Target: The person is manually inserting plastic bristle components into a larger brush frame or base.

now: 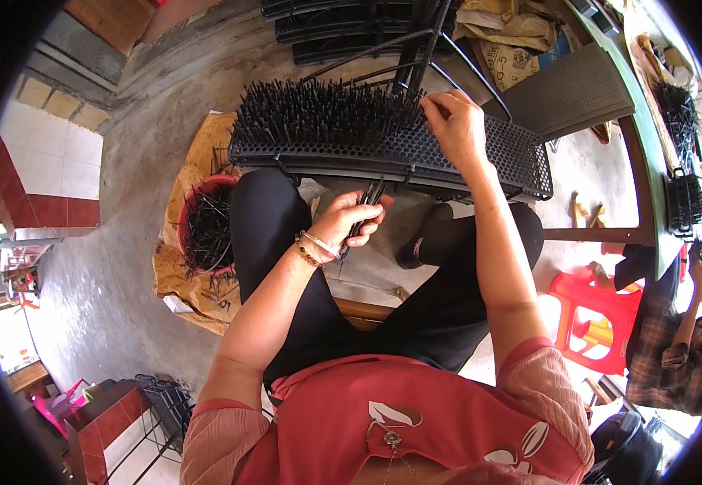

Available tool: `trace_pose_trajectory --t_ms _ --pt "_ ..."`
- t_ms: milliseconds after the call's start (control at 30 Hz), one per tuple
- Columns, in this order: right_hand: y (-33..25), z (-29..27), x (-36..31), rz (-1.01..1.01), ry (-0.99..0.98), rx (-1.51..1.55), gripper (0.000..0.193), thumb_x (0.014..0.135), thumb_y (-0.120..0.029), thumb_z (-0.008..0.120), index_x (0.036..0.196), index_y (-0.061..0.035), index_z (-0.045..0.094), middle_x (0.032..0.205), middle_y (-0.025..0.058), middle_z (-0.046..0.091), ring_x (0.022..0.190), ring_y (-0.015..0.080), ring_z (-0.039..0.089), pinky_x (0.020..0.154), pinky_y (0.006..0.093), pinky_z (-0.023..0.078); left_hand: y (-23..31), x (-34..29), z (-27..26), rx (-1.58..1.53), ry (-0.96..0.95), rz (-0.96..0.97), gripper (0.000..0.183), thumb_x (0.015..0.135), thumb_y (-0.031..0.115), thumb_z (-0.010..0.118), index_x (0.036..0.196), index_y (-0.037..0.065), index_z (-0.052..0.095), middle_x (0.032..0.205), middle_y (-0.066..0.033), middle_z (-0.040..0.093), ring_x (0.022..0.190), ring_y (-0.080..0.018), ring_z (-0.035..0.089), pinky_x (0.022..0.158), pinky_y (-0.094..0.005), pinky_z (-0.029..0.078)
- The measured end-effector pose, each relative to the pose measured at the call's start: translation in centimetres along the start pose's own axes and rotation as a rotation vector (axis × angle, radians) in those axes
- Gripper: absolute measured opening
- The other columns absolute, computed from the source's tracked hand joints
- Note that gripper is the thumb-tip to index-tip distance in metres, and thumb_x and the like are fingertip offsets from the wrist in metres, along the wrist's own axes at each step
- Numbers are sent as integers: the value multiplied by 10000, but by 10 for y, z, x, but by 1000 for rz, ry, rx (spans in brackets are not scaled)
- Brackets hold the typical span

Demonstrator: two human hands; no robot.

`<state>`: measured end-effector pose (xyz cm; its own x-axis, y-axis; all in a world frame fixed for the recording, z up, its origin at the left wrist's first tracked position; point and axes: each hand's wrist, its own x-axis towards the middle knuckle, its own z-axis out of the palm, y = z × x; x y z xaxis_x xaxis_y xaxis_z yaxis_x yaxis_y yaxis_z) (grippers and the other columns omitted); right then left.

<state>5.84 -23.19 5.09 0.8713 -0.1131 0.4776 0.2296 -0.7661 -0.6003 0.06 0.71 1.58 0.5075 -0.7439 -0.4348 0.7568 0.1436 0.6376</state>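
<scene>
A black perforated tray [516, 162] lies across in front of my knees. Thin black sticks [318, 113] stand upright in its holes, dense over the left and middle, while the right part shows bare holes. My left hand [339, 222] is closed around a small bundle of black sticks [373, 192], below the tray's near edge. Above the tray, my right hand [460, 129] is pinched, its fingertips at the right border of the standing sticks. Whatever sits between those fingertips is too small to make out.
Left of my leg a red basin [183, 214] full of loose black sticks rests on brown paper [177, 279]. A grey perforated panel [569, 89] and a green-edged table [646, 153] stand right. Further right are a red stool [597, 315] and another person's arm [690, 315].
</scene>
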Motion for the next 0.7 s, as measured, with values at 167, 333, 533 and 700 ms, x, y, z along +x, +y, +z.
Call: trace_pose_trajectory --t_ms 167,333,533,700 --pt "1 3 -5 61 39 19 142 799 -140 677 803 2 685 738 138 611 632 302 608 583 357 473 1 0 1 -2 2 -3 281 892 142 540 1130 -7 522 807 -14 517 592 -34 436 398 -151 298" --pt "-2 4 -6 43 73 2 153 806 -147 672 802 5 686 729 139 609 629 301 609 584 357 476 1 0 1 14 -4 -1 298 888 150 545 1138 -10 516 810 -15 518 593 -33 436 400 -150 301" --pt "-11 1 -7 43 88 -70 171 809 -178 678 813 -8 692 736 135 612 637 300 610 593 358 479 1 -2 2 15 2 2 312 885 153 545 1144 -17 510 820 -17 515 602 -35 437 408 -148 304" --pt "-7 -4 -5 22 30 -105 178 810 -197 682 824 -20 696 742 130 612 657 303 610 598 356 479 3 -2 3 24 -10 3 321 883 154 545 1150 -19 506 821 -15 510 605 -32 434 413 -146 305"
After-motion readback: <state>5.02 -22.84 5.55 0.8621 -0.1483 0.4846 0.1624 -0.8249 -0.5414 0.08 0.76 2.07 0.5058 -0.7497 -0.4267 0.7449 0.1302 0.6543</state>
